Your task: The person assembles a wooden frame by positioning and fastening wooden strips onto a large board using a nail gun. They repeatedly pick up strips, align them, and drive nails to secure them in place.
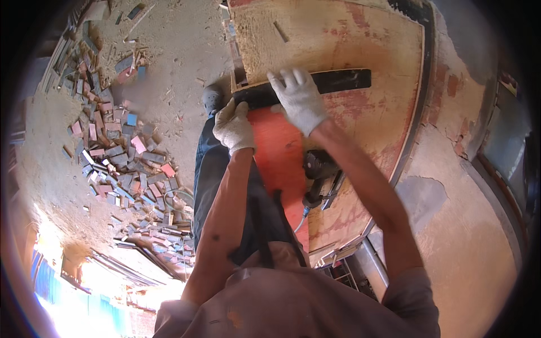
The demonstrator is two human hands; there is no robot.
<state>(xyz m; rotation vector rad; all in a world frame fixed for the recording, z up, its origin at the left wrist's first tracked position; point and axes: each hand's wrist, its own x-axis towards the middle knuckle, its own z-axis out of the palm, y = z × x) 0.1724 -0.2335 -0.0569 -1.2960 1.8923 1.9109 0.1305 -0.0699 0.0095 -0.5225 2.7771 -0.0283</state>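
A long black wooden strip (345,82) lies crosswise in front of me over a worn plywood surface (383,115). Its left end is in my left hand (234,127), which wears a white work glove and has the thumb up against the wood. Farther along, my right hand (300,100), gloved the same way, spans the strip with its fingers over the top and its thumb at the near edge. Below the strip, a red-orange board (276,149) stretches toward my body. Beside that board rests a black power tool (320,169) with a pale blue cord (301,219).
Many cut wood offcuts (127,152), grey, pink and blue, are heaped on the dusty floor (174,62) to my left. A stained plaster wall (451,208) rises close on my right. One small wood sliver (280,32) lies on the plywood's far part.
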